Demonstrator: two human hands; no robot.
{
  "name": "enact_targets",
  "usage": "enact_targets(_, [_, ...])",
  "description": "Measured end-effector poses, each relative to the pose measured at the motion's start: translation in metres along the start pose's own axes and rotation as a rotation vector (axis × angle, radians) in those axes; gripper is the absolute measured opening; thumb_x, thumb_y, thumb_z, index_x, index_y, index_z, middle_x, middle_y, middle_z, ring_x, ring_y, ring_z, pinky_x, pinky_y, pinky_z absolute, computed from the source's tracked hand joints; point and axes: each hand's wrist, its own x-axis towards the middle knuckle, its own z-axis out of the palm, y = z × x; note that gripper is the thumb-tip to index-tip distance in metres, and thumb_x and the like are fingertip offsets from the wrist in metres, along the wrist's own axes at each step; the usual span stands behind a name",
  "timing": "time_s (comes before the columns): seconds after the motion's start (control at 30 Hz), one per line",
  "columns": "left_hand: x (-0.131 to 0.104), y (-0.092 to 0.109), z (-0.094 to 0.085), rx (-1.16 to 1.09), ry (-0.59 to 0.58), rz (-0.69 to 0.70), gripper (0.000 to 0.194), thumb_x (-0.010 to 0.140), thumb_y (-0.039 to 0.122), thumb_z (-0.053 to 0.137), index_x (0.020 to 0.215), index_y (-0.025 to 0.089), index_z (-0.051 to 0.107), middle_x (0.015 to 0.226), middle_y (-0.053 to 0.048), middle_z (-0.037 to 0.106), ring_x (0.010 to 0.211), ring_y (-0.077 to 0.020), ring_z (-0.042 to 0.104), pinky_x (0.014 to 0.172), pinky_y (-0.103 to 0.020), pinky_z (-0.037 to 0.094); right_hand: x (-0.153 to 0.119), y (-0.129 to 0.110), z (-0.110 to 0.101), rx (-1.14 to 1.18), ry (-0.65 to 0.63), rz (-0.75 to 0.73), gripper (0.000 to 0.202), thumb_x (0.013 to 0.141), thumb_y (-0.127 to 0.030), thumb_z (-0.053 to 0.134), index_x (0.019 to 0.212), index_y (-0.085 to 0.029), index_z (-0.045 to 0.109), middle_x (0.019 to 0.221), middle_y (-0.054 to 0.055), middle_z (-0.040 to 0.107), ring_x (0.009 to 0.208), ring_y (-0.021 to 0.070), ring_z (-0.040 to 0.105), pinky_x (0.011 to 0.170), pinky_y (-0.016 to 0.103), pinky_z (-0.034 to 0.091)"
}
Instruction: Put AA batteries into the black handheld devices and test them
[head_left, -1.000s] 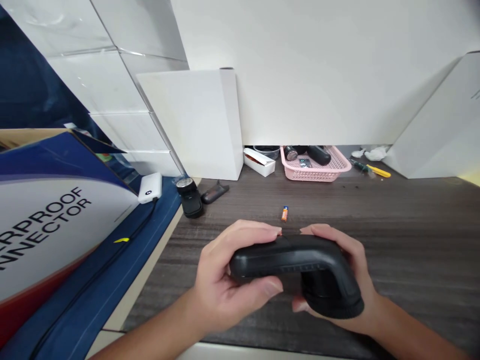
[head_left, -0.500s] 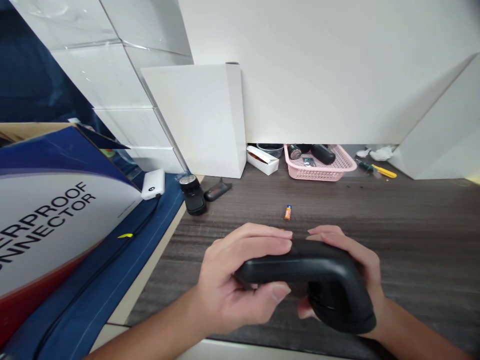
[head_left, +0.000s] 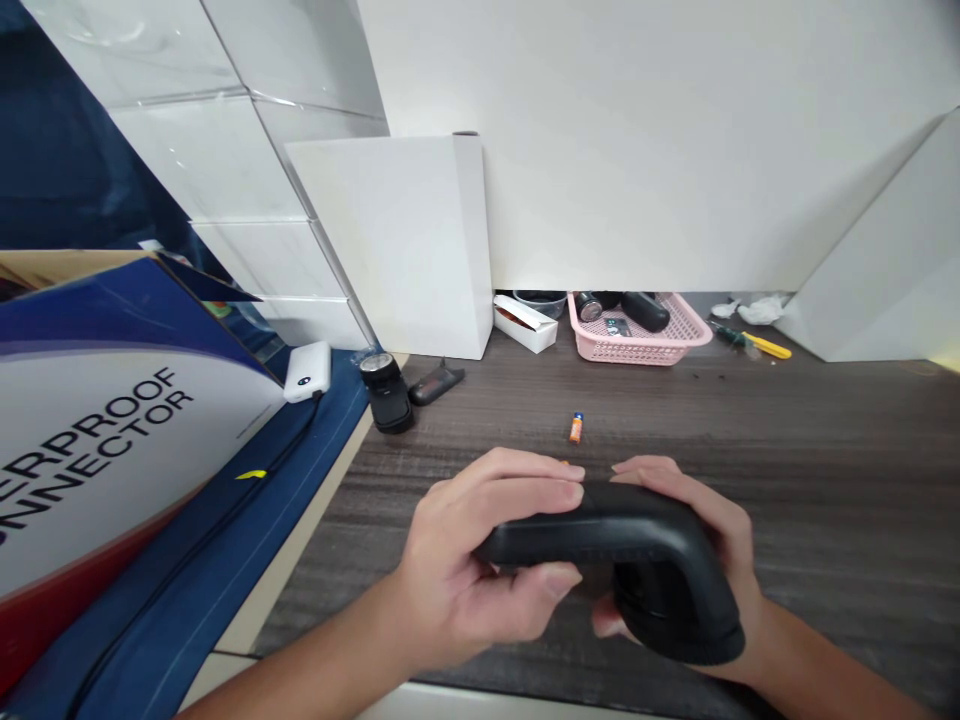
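Note:
A curved black device [head_left: 630, 530] with a bent head hangs over the dark wood table, held between both hands. My left hand [head_left: 480, 560] grips its narrower left end, fingers on top and thumb below. Around the bent right part is my right hand [head_left: 712, 530], its palm and some fingers hidden behind the device. Beyond the hands lies a small orange and blue battery [head_left: 576, 427] on the table. Another small orange bit peeks out just past my left fingertips.
A pink basket [head_left: 637, 350] with black devices stands at the back. Near it are a small white box [head_left: 526, 325] and a yellow-handled tool [head_left: 765, 346]. A black lamp-like item [head_left: 388, 395] and a black part [head_left: 436, 383] sit left. A white power bank [head_left: 307, 371] rests on blue cloth.
The right end of the black device and my right hand have shifted very slightly left. Both hands keep their hold.

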Motion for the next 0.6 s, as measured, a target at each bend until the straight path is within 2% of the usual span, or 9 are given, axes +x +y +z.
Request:
enact_targets(0.37, [-0.0012, -0.0013, 0.0012, -0.057, 0.017, -0.036, 0.041, 0.092, 0.029, 0.079, 0.131, 0.023, 0.067, 0.125, -0.011, 0.073, 0.111, -0.0238, 0.071, 0.095, -0.036, 0.06, 0.0003, -0.0011, -0.002, -0.042, -0.014, -0.011, 0.111, 0.065, -0.029, 0.101, 0.158, -0.032, 0.041, 0.127, 0.012, 0.063, 0.117, 0.0365, 0.062, 0.095, 0.054, 0.061])
enact_targets(0.6, [0.0012, -0.0038, -0.0038, -0.066, -0.023, -0.09, 0.04, 0.093, 0.024, 0.078, 0.131, 0.028, 0.068, 0.126, -0.01, 0.073, 0.112, -0.0233, 0.07, 0.094, -0.035, 0.06, 0.0011, -0.0019, 0.0, -0.074, 0.003, 0.017, 0.107, 0.07, -0.033, 0.098, 0.16, -0.032, 0.038, 0.128, 0.011, 0.062, 0.114, 0.0335, 0.064, 0.091, 0.047, 0.064])
